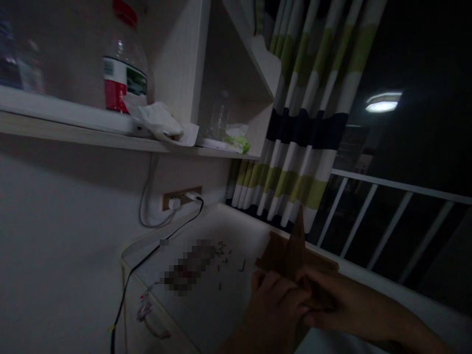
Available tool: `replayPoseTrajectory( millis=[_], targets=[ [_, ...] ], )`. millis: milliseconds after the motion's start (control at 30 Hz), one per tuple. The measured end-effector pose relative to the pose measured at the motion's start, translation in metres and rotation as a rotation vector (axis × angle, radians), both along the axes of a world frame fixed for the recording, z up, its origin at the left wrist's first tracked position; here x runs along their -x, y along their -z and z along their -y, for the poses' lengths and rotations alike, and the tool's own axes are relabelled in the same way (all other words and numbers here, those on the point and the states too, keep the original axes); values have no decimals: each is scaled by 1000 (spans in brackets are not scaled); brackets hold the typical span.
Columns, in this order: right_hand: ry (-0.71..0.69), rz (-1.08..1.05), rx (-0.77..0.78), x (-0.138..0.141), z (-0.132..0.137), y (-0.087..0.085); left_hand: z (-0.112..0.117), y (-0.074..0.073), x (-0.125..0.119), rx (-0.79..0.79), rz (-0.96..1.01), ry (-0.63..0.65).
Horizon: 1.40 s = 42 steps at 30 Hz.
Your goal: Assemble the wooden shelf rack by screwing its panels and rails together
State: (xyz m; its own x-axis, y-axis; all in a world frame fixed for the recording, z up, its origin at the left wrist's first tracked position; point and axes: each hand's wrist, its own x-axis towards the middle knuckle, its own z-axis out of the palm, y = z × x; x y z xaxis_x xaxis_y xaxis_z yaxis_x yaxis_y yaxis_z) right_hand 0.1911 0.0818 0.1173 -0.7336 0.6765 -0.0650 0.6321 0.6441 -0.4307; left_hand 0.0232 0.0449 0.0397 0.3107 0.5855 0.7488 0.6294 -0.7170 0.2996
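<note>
A folded piece of brown paper (291, 253) with an upright pointed tip is held low in the dim view, over a white table top (236, 231). My left hand (275, 307) grips its lower edge from the left with fingers closed. From the right, my right hand (339, 305) pinches the same paper, its fingers pressed on the fold.
Small dark bits (224, 258) lie scattered on the table beside a blurred patch. A black cable (155, 253) runs to a wall socket (180, 198). The shelf (92, 130) above carries a large water bottle (123, 64) and crumpled tissue (160, 120). A striped curtain (306, 123) and white railing (387, 216) stand at right.
</note>
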Motion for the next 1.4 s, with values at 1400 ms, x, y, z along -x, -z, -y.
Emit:
replayPoseTrajectory(
  millis=[1400],
  targets=[
    [-73, -151, 24, -2, -25, 21, -67, 131, 119, 438, -511, -485]
  ],
)
